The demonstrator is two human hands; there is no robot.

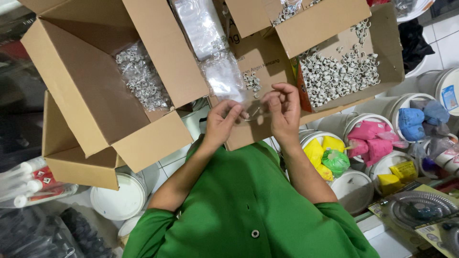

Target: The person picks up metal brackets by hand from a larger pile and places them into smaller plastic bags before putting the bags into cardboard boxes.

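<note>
My left hand [221, 123] and my right hand [284, 112] meet close together in front of my green shirt. Both pinch the edge of a small clear plastic bag [224, 76] that lies against an open cardboard box [248, 52]. A few small white clips [252, 81] show inside the bag. Just right of my hands, a cardboard box [387, 38] holds a heap of loose white clips [339, 71]. To the left, a large open cardboard box [86, 95] holds clear bags filled with white clips [141, 76].
White buckets to the right hold bags of pink [370, 138], yellow [319, 153], green [335, 161] and blue [413, 122] powder. A lidded white bucket [118, 197] sits lower left, beside white tubes [28, 184]. Packaged coiled hoses [418, 208] lie at lower right.
</note>
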